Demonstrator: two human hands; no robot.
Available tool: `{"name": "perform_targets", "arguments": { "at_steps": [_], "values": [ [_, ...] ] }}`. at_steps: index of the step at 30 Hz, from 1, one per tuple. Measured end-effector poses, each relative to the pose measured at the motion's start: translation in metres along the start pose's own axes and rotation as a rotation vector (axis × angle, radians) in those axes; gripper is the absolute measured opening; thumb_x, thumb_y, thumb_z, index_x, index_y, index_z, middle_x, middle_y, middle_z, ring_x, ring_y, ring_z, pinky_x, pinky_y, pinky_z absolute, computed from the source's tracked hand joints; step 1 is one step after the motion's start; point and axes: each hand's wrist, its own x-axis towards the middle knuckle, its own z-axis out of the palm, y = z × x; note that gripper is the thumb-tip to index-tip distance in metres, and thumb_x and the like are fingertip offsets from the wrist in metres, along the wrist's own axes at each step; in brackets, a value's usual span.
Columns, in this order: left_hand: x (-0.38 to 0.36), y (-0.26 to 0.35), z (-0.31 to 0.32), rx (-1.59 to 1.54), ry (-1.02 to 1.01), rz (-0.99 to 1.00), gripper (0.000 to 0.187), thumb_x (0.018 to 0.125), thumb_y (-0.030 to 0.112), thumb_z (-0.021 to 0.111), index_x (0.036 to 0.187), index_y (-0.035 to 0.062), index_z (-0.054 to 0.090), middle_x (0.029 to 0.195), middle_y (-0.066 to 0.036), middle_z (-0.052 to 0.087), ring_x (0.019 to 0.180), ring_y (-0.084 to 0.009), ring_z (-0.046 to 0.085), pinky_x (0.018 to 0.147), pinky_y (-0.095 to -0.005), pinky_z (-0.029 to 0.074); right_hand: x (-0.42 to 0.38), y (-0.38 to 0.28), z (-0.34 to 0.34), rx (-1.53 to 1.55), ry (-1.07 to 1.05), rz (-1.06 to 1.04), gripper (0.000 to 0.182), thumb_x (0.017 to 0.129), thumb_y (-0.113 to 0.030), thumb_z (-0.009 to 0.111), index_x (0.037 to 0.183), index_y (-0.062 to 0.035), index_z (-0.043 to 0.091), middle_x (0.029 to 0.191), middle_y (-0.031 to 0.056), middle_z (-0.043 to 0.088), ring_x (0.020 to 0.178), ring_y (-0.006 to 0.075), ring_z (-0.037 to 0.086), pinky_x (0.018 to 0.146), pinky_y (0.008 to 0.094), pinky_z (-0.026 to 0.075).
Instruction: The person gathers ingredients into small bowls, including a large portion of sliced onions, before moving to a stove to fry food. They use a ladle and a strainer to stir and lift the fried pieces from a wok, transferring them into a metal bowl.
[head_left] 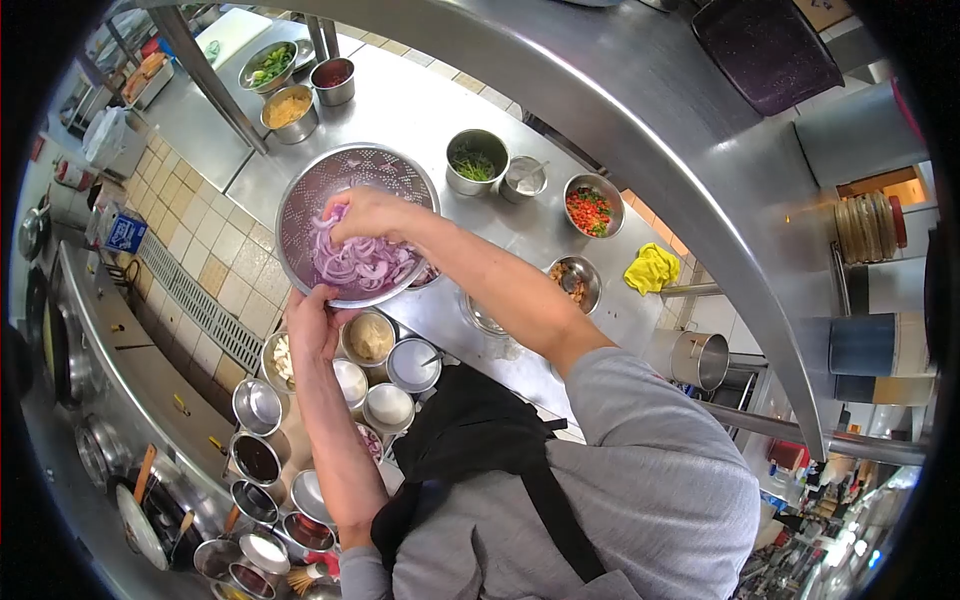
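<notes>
A perforated metal colander holds sliced purple onions and is tilted over the counter's left part. My left hand grips its near rim, with the thumb over the edge. Inside the colander my right hand is closed on some onion slices, and a few strands show at its fingertips. Below the colander, beside my left forearm, stand metal containers, one with a beige paste and one with a white substance.
On the steel counter stand a pot of green herbs, a bowl of chopped red and green pieces and a yellow cloth. A curved steel shelf crosses above. Many sauce containers stand at the lower left.
</notes>
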Motion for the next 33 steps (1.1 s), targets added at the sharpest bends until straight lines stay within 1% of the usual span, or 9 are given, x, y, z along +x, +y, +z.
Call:
{"name": "perform_targets", "arguments": {
  "at_steps": [6,8,13,16,19,22,27,30,33],
  "values": [
    [0.018,-0.010,-0.007,-0.043,0.035,-0.017,0.051,0.085,-0.007,0.049,0.136,-0.0061,0.049,0.120,-0.020,0.066,0.095,-0.0302,0.074,0.064,-0.0371,0.070,-0.022,0.004,-0.030,0.335,0.086,0.073,0.049,0.075,-0.016,0.081,0.122,-0.0089,0.069,0.105,0.0068,0.072,0.092,0.0198,0.068,0.083,0.0325,0.055],
    [0.032,-0.017,-0.023,-0.074,0.061,0.051,0.052,0.085,-0.006,0.049,0.137,-0.0060,0.047,0.121,-0.021,0.065,0.096,-0.0316,0.074,0.066,-0.0394,0.070,-0.028,0.010,-0.046,0.438,-0.028,0.042,0.046,0.077,-0.010,0.079,0.121,-0.0070,0.068,0.105,0.0062,0.072,0.090,0.0164,0.068,0.082,0.0303,0.055],
    [0.043,-0.013,-0.043,-0.069,0.216,0.079,0.052,0.085,-0.007,0.046,0.137,-0.0100,0.044,0.122,-0.022,0.063,0.096,-0.0339,0.073,0.069,-0.0413,0.071,-0.055,0.030,-0.053,0.072,0.040,0.133,0.040,0.079,-0.013,0.079,0.118,-0.0090,0.072,0.099,0.0041,0.073,0.082,0.0135,0.068,0.073,0.0299,0.054],
    [0.049,-0.020,-0.052,-0.119,0.270,0.099,0.052,0.084,-0.009,0.047,0.136,-0.0093,0.045,0.123,-0.025,0.061,0.100,-0.0362,0.072,0.074,-0.0430,0.071,-0.042,0.084,-0.009,-0.539,0.234,-0.133,0.038,0.076,-0.009,0.076,0.114,-0.0132,0.073,0.106,0.0142,0.068,0.099,0.0285,0.066,0.083,0.0410,0.057],
    [0.053,-0.028,-0.054,-0.167,0.279,0.118,0.053,0.084,-0.009,0.047,0.136,-0.0090,0.045,0.123,-0.025,0.061,0.102,-0.0367,0.071,0.074,-0.0449,0.071,-0.033,0.108,0.033,-0.865,0.268,-0.092,0.037,0.077,-0.010,0.074,0.114,-0.0140,0.073,0.122,0.0189,0.059,0.115,0.0395,0.058,0.092,0.0503,0.055],
    [0.052,-0.030,-0.055,-0.160,0.285,0.092,0.053,0.083,-0.009,0.047,0.136,-0.0091,0.045,0.123,-0.025,0.061,0.101,-0.0369,0.071,0.076,-0.0456,0.070,-0.029,0.100,0.028,-0.855,0.133,-0.016,0.038,0.079,-0.011,0.073,0.117,-0.0135,0.072,0.132,0.0187,0.051,0.122,0.0433,0.053,0.096,0.0531,0.055],
    [0.049,-0.031,-0.059,-0.169,0.279,0.067,0.058,0.086,-0.008,0.046,0.143,-0.0046,0.041,0.127,-0.023,0.061,0.101,-0.0346,0.072,0.072,-0.0447,0.070,-0.038,0.068,-0.003,-0.787,0.005,-0.071,0.050,0.082,-0.017,0.075,0.132,-0.0152,0.070,0.132,0.0192,0.061,0.119,0.0401,0.060,0.104,0.0455,0.052],
    [0.054,-0.033,-0.063,-0.180,0.266,0.073,0.058,0.086,-0.008,0.046,0.144,-0.0042,0.040,0.127,-0.023,0.061,0.100,-0.0344,0.072,0.072,-0.0448,0.070,-0.046,0.076,-0.015,-0.638,0.137,-0.226,0.039,0.084,-0.014,0.072,0.122,-0.0087,0.073,0.122,0.0208,0.066,0.110,0.0400,0.063,0.099,0.0454,0.052],
    [0.056,-0.036,-0.063,-0.179,0.269,0.119,0.053,0.085,-0.008,0.048,0.138,-0.0081,0.044,0.125,-0.023,0.061,0.100,-0.0356,0.072,0.074,-0.0449,0.070,-0.044,0.103,-0.020,-0.685,0.162,-0.083,0.028,0.085,-0.013,0.071,0.111,-0.0042,0.076,0.113,0.0209,0.068,0.105,0.0406,0.065,0.095,0.0464,0.052]
  ]
}}
